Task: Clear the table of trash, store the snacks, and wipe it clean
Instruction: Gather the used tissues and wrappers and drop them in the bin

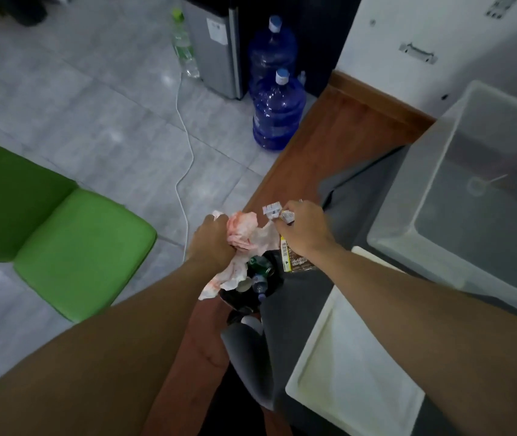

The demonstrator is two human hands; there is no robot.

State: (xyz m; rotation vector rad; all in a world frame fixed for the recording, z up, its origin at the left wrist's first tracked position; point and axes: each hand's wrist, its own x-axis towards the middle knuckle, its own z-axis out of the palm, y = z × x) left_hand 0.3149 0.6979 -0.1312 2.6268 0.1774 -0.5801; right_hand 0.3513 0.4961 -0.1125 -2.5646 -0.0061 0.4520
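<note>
Right now both hands work at the left edge of the wooden table (339, 133). Left hand (214, 239) is fisted around a wad of red-stained tissue (243, 229), the loose tail hanging down over the mouth of a black trash bag (244, 297). Bag sits right on the table's edge — a green can (258, 264) and a small plastic bottle (258, 283) show inside it. Right hand (306, 226) pinches crumpled white paper scraps (273, 212) between fingertips, just beside the tissue. Snack packet (295, 261) with a yellow label lies under the right wrist, touching the bag. Grey cloth (354, 184) covers the table's middle. Clear plastic bin (483, 184) takes the far right; white tray (354, 372) sits near, below the right forearm. Open tile floor (93, 105) left of the table, bounded by a green chair (71, 247), a white cord (185, 158) running close to the edge, and two blue water jugs (277, 118) at the far corner.
</note>
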